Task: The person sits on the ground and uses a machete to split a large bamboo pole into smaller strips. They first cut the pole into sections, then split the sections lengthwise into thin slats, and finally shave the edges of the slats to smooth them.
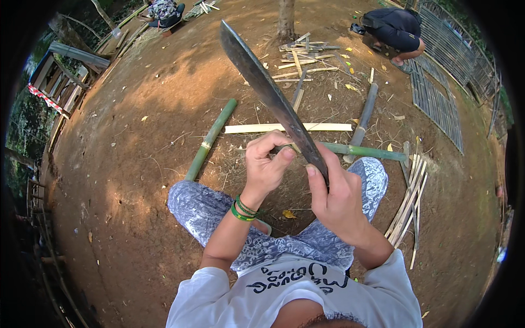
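A machete (268, 90) with a long dark blade slants up and to the left in front of me. My right hand (342, 199) is closed around its lower end, with the thumb along the metal. Beside the blade, my left hand (266, 164) is closed in a pinch. Something small, dark and yellowish shows at its fingertips, too hidden to name. Behind the hands, a green bamboo pole (372, 152) runs sideways past my right knee. A pale split bamboo strip (290, 128) lies just beyond, between another green pole (210, 139) and a grey-green one (365, 112).
Split bamboo pieces (306, 57) lie scattered below a tree trunk (286, 19). More strips (410, 202) are bundled at my right. Far right, a person (394, 30) bends over near slatted bamboo panels (435, 101). Another person (164, 12) crouches far left, beyond a small shelter (63, 82).
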The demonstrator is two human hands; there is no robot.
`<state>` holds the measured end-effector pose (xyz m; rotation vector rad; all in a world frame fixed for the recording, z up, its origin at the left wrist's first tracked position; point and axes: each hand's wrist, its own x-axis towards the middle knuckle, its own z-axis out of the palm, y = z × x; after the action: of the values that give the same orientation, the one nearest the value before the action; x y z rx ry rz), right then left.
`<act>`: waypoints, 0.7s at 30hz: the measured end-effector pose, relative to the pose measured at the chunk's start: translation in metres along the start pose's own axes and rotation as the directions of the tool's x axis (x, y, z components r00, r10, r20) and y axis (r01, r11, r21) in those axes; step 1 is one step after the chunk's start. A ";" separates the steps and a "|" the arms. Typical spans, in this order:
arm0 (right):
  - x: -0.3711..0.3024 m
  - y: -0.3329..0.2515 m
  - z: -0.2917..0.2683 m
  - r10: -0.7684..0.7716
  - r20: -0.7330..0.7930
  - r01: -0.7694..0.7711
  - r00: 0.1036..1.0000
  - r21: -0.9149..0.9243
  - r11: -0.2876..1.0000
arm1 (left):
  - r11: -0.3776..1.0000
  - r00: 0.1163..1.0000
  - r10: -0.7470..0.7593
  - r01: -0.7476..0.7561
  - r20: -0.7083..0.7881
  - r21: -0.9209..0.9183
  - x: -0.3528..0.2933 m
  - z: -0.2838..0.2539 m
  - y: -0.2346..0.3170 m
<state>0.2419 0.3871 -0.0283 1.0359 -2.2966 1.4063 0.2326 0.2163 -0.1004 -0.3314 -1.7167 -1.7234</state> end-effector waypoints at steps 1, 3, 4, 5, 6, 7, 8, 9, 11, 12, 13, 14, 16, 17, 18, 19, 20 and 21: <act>0.001 0.000 -0.003 -0.015 0.011 0.015 1.000 -0.022 1.000 | 1.000 1.000 0.019 -0.019 0.006 0.010 0.002 0.000 0.000; 0.003 0.001 -0.007 -0.025 0.032 0.026 0.999 -0.027 0.999 | 0.999 0.999 0.041 -0.041 0.012 0.016 0.004 0.002 0.001; 0.004 0.003 -0.008 -0.021 0.043 0.021 0.999 -0.009 1.000 | 0.999 0.999 0.045 -0.045 0.010 0.014 0.005 0.003 0.003; 0.005 0.004 -0.009 -0.017 0.054 0.016 0.998 0.008 1.000 | 0.999 0.999 0.049 -0.049 0.008 0.011 0.006 0.004 0.004; 0.005 0.005 -0.010 -0.015 0.055 0.014 0.998 0.014 1.000 | 0.999 0.999 0.034 -0.034 0.012 0.005 0.006 0.004 0.004; 0.006 0.006 -0.010 -0.014 0.057 0.013 0.998 0.020 1.000 | 1.000 1.000 0.018 -0.018 0.015 0.000 0.006 0.003 0.005; 0.007 0.006 -0.010 -0.014 0.060 0.012 0.998 0.027 1.000 | 1.000 1.000 0.004 -0.003 0.018 -0.005 0.006 0.002 0.006; 0.008 0.005 -0.011 0.046 0.084 -0.053 0.995 0.094 0.994 | 1.000 1.000 0.008 -0.008 0.010 -0.010 0.006 0.001 0.005; 0.008 0.002 -0.012 0.155 0.148 -0.185 0.977 0.222 0.957 | 1.000 1.000 0.017 -0.018 -0.011 -0.016 0.004 -0.001 0.003; 0.008 0.003 -0.010 0.188 0.125 -0.215 0.974 0.263 0.941 | 1.000 0.999 0.029 -0.029 -0.023 -0.001 0.003 -0.002 0.005; 0.007 0.003 -0.007 0.222 0.104 -0.243 0.970 0.304 0.921 | 0.999 0.999 0.041 -0.041 -0.036 0.016 0.003 -0.002 0.009; 0.007 0.004 -0.005 0.255 0.086 -0.269 0.963 0.346 0.899 | 0.998 0.997 0.053 -0.052 -0.050 0.033 0.003 -0.003 0.012; 0.003 0.011 -0.002 0.284 0.145 -0.318 0.948 0.371 0.873 | 0.992 0.987 0.126 -0.123 -0.096 0.034 0.004 -0.012 0.017; 0.001 0.014 -0.001 0.290 0.183 -0.339 0.940 0.377 0.862 | 0.987 0.980 0.162 -0.159 -0.119 0.036 0.006 -0.017 0.018; -0.001 0.015 0.002 0.299 0.223 -0.366 0.928 0.386 0.847 | 0.981 0.976 0.196 -0.195 -0.100 0.024 0.008 -0.026 0.019; -0.002 0.014 0.004 0.374 0.289 -0.470 0.881 0.444 0.763 | 0.971 0.963 0.235 -0.227 -0.130 0.072 0.011 -0.034 0.022; -0.003 0.014 0.009 0.400 0.307 -0.503 0.863 0.456 0.734 | 0.959 0.949 0.275 -0.258 -0.158 0.120 0.013 -0.042 0.028; -0.005 0.014 0.013 0.427 0.323 -0.534 0.845 0.467 0.704 | 0.955 0.934 0.293 -0.275 -0.202 0.113 0.015 -0.050 0.036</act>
<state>0.2372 0.3819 -0.0472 0.7246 -2.4816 2.3796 0.2568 0.1675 -0.0679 -0.3239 -1.4951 -1.4189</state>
